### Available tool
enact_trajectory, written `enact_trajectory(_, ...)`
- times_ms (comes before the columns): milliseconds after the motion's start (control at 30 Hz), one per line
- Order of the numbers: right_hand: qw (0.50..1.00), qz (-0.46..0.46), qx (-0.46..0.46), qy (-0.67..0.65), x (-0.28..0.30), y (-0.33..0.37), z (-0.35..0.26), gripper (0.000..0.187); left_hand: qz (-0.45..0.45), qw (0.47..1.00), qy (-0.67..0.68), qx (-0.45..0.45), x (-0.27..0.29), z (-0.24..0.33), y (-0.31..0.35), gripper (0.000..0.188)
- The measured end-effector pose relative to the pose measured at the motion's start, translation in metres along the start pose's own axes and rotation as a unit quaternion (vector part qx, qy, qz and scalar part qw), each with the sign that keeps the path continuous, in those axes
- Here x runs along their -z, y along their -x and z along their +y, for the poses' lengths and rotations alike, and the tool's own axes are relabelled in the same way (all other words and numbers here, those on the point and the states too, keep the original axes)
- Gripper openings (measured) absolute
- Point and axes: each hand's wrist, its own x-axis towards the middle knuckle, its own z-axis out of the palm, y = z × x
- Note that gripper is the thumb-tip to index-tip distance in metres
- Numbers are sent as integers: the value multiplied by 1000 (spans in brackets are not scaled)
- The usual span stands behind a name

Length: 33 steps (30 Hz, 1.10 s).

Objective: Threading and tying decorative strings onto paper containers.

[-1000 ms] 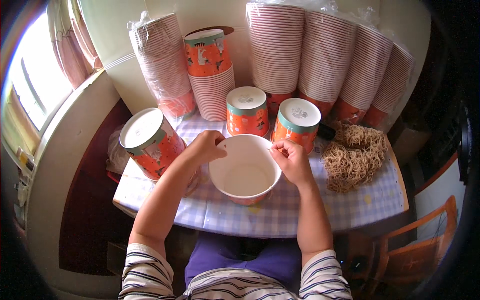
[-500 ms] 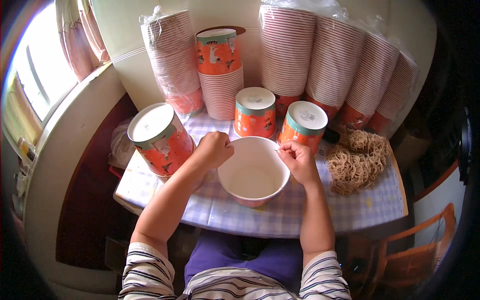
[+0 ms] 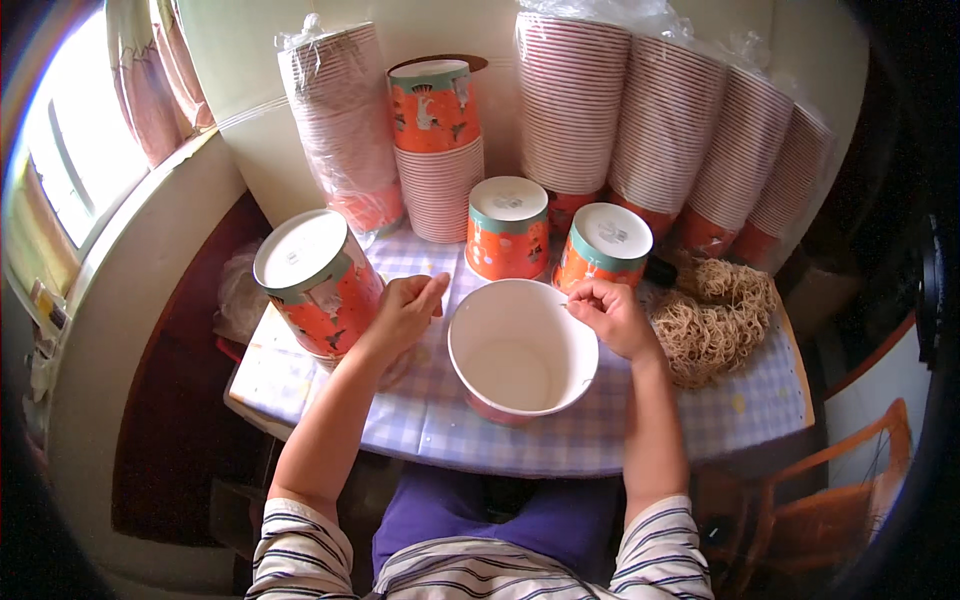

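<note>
An open white-lined paper bucket [image 3: 522, 375] stands before me, its mouth tilted toward me. At its right rim is my right hand [image 3: 612, 318], thumb and finger pinched together; a tiny dark bit shows at the fingertips, too small to name. My left hand [image 3: 408, 308] is held left of the bucket, apart from its rim, with fingers pressed together; whatever they may hold is hidden. Beside my left wrist sits an upside-down orange bucket stack [image 3: 325, 290] with a green band. Right of my right hand lies a tangled heap of tan string [image 3: 715, 320].
Two upturned orange buckets [image 3: 507, 228] [image 3: 605, 245] stand behind the open one. Tall plastic-wrapped bucket stacks [image 3: 572, 100] line the back, with another wrapped stack [image 3: 340, 120] and an unwrapped stack [image 3: 440, 190] at left. A checked cloth [image 3: 440, 430] covers the table; a wooden chair [image 3: 820, 510] is at right.
The open bucket has shifted right and slightly nearer, its mouth tipping more toward me. My left hand has drawn left and down, away from the rim; my right hand has moved right with the bucket.
</note>
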Motion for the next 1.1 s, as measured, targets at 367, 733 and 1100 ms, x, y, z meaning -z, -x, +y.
enact_trajectory(367, 961, -40, 108, 251, -20, -23, -82, 8, -3, 944, 330, 29, -34, -63, 18, 28)
enact_trajectory(733, 966, -47, -34, 252, -92, -39, -70, 13, -19, 954, 298, -8, -36, -43, 21, 24)
enact_trajectory(1100, 967, 3, -87, 237, -106, -40, -58, 14, -32, 949, 313, -14, -32, -44, 22, 24)
